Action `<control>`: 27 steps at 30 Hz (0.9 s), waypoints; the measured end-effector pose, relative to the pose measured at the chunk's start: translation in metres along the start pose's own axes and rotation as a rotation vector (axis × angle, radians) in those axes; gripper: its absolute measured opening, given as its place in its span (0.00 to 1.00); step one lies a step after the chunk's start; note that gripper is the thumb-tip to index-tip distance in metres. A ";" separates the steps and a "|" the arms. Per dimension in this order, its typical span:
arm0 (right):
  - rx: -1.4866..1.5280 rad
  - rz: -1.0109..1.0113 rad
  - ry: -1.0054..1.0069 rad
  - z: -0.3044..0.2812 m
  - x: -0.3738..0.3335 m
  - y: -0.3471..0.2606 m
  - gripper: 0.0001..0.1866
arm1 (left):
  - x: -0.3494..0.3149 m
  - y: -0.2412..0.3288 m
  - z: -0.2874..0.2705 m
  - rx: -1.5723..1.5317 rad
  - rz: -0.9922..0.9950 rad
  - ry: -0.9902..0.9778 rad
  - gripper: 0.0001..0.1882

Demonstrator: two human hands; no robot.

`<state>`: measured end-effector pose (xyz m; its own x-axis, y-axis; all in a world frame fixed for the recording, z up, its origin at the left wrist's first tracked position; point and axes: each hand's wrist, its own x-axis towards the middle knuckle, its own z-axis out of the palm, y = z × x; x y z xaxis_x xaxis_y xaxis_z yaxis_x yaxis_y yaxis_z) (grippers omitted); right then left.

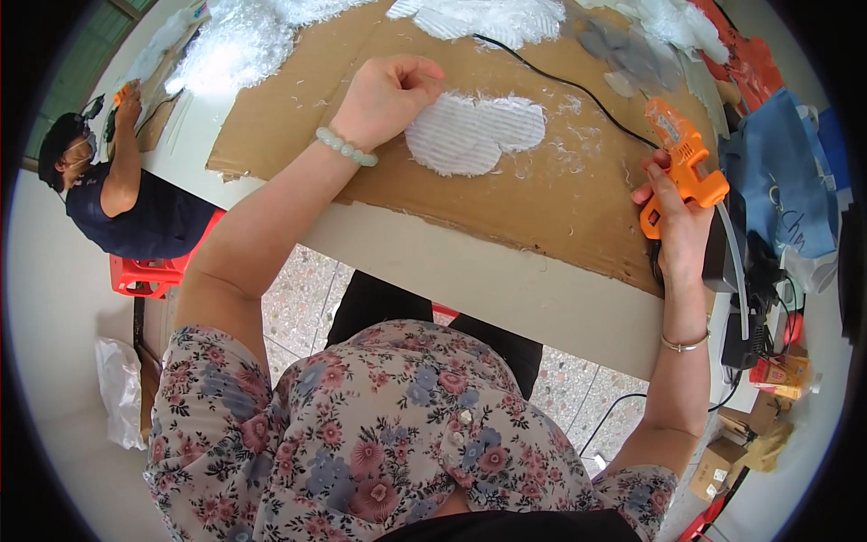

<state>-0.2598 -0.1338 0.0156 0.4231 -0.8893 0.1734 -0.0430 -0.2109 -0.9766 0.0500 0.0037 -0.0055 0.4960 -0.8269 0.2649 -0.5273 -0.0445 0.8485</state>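
My right hand (675, 203) is wrapped around an orange hot glue gun (686, 158) at the right edge of the cardboard. Its tip points up and away from me, and a long pale glue stick (736, 262) sticks out of its back end. My left hand (393, 95) hovers by the left end of a white ribbed fabric piece (474, 135) with frayed, fluffy edges. The fingers of that hand are curled and pinched together; whatever they hold, if anything, is hidden or too small to see. The fabric piece lies flat on the brown cardboard (488, 212).
A black cord (578, 86) crosses the cardboard to the glue gun. White fluffy material (239, 45) and another ribbed piece (488, 18) lie at the far side. A blue bag (781, 172) stands at the right. Another person (135, 190) sits at the table's left.
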 end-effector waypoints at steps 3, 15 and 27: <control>0.120 -0.060 -0.052 0.010 -0.005 -0.007 0.11 | -0.003 0.010 0.001 0.112 0.034 0.004 0.10; 0.254 -0.002 -0.312 0.082 0.016 -0.019 0.12 | -0.011 0.024 0.000 0.117 0.058 -0.004 0.10; 0.189 0.038 -0.303 0.084 0.015 -0.011 0.10 | -0.020 0.021 -0.012 0.084 0.067 -0.052 0.09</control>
<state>-0.1772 -0.1104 0.0181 0.6752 -0.7281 0.1187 0.0924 -0.0762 -0.9928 0.0371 0.0256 0.0127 0.4219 -0.8577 0.2939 -0.6156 -0.0330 0.7874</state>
